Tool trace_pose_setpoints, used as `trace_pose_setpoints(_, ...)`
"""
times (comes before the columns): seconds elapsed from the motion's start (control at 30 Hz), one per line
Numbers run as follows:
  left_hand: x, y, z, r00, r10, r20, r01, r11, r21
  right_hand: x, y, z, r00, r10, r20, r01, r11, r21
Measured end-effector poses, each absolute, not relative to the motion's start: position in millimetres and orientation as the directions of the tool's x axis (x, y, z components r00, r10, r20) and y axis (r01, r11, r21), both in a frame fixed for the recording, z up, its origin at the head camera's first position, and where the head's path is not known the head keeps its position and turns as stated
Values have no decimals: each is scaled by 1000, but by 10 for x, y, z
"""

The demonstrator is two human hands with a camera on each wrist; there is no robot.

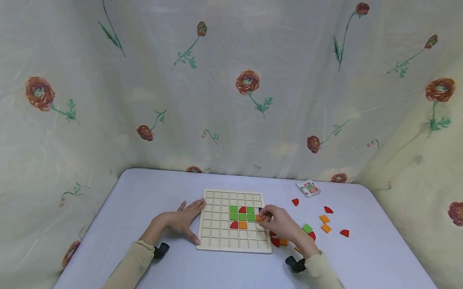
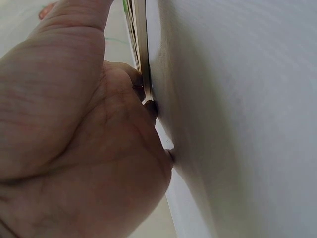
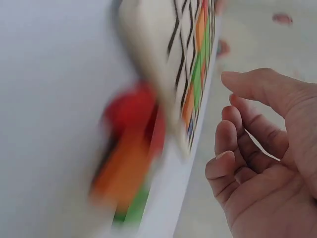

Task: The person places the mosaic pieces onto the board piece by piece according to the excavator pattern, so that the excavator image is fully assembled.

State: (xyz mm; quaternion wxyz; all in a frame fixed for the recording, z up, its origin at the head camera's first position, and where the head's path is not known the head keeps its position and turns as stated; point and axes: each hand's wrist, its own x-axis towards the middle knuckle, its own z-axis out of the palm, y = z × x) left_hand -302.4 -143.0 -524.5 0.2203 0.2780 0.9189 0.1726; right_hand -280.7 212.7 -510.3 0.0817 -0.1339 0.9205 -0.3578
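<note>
A pale square grid board (image 1: 215,243) lies on the table. Green square tiles (image 1: 234,209), red quarter-round tiles (image 1: 234,225) and orange square tiles (image 1: 243,225) sit in its cells. My left hand (image 1: 183,222) is spread along the board's left edge, thumb near the front corner and fingers farther back. Above the board's right edge is my right hand (image 1: 280,224), its fingers loosely bent. In the right wrist view, nothing shows between that hand's thumb and fingers (image 3: 225,136). Near its fingertips lie an orange tile (image 1: 259,218) and a partly hidden dark blue piece (image 1: 260,209).
Loose red (image 1: 345,232), orange (image 1: 326,228) and green (image 1: 307,228) tiles lie scattered right of the board, some partly under my right hand and forearm. A patterned card (image 1: 309,188) rests near the table's back edge. A flowered curtain (image 1: 218,96) surrounds the table.
</note>
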Motion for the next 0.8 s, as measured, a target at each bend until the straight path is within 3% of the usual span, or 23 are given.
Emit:
trace_pose_setpoints(0.17,-3023,-1415,-5254,-756,574,-314,425,796,432,-2767,2668,-5117,-986,-143,-81,-52,737,-674)
trace_pose_setpoints(0.43,-3014,-1398,-5243,-765,560,-318,408,804,434,-2670,3539,-5216,-999,-28,-44,5,793,-609)
trace_pose_setpoints(0.8,-3021,-1409,-5270,-768,555,-320,398,804,442,-2687,3992,-5331,-985,86,-147,153,824,-545)
